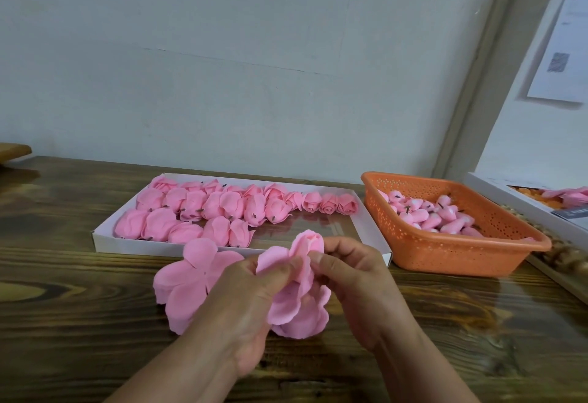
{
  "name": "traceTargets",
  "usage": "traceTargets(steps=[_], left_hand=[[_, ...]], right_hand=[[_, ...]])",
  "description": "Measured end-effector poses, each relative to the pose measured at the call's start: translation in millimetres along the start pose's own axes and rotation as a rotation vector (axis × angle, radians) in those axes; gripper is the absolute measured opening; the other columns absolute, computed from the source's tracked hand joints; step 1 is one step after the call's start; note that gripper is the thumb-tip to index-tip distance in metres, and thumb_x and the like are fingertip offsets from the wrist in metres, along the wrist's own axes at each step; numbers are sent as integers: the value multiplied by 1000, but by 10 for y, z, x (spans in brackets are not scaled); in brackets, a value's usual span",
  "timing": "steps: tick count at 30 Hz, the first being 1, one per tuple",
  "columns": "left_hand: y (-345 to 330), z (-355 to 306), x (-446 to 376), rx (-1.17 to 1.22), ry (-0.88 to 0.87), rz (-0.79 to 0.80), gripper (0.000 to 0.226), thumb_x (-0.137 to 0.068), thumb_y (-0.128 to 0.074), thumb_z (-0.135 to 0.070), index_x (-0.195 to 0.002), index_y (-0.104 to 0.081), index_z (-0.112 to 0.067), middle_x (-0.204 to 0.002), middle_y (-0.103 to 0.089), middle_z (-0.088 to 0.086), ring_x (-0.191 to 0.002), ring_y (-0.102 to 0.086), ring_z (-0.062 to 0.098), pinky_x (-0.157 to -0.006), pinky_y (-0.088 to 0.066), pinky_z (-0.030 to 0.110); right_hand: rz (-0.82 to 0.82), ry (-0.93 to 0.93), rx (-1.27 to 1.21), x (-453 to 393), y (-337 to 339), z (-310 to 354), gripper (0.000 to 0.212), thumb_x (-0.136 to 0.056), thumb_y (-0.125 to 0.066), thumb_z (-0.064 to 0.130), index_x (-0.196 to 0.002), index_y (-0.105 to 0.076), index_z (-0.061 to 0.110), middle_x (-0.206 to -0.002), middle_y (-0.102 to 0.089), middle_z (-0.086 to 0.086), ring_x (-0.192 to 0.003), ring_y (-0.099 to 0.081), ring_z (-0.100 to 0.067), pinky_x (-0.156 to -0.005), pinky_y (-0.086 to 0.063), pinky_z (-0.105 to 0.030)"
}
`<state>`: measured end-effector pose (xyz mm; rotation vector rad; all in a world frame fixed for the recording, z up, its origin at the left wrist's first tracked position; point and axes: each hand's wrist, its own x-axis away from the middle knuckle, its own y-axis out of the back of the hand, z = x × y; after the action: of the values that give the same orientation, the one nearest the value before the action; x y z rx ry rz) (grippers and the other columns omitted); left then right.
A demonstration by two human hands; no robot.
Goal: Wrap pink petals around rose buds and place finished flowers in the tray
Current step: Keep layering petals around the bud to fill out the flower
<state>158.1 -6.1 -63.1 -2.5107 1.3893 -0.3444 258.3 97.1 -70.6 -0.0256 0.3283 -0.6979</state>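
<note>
Wrapping a petal layer round a bud, above the table (95,291).

The tray (366,237) of finished flowers lies at 12 o'clock of the hands, the orange basket (461,256) at 2. Left hand (241,307) pinches the petal layer (296,310); right hand (356,278) grips the bud (310,240), tip toward 12, long axis running away from the person. Best to my eye: lap each petal snugly, keeping the bud centred.

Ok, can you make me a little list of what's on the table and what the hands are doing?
Left hand: pinches a petal of the rose being wrapped
Right hand: grips the same rose
Petal stack: lies on the wooden table, beside the left hand
White tray: partly filled with finished roses
Orange basket: holds rose buds
</note>
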Motion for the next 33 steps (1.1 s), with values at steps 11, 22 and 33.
traceTargets(steps=[11, 22, 33], left_hand=[[-39, 65, -66, 18, -51, -138, 24, -88, -62, -16, -90, -66, 8, -93, -68, 27, -88, -65, 37, -66, -51, 39], [-27, 37, -40, -44, -142, -43, 16, -81, -68, -16, -80, -67, -1, -67, -72, 7, -66, -71, 16, -56, -56, 25], [-10, 76, -83, -94, -154, -138, 13, -79, -72, -15, -68, -72, -8, -68, -72, 6, -67, -68, 20, -59, -53, 33]], right_hand=[[24, 75, 14, 13, -33, 0, 11, -73, -67, 9, -80, -75, 13, -72, -71, -8, -62, -66, -16, -58, -51, -22], [-57, 79, 24, 0, -4, -8, 2, -76, -70, 3, -76, -68, 3, -68, -67, -16, -57, -62, -22, -53, -51, -27], [-84, 81, 17, 24, -21, 1, 9, -73, -64, 11, -65, -69, 12, -62, -62, -8, -60, -57, -19, -58, -50, -26]])
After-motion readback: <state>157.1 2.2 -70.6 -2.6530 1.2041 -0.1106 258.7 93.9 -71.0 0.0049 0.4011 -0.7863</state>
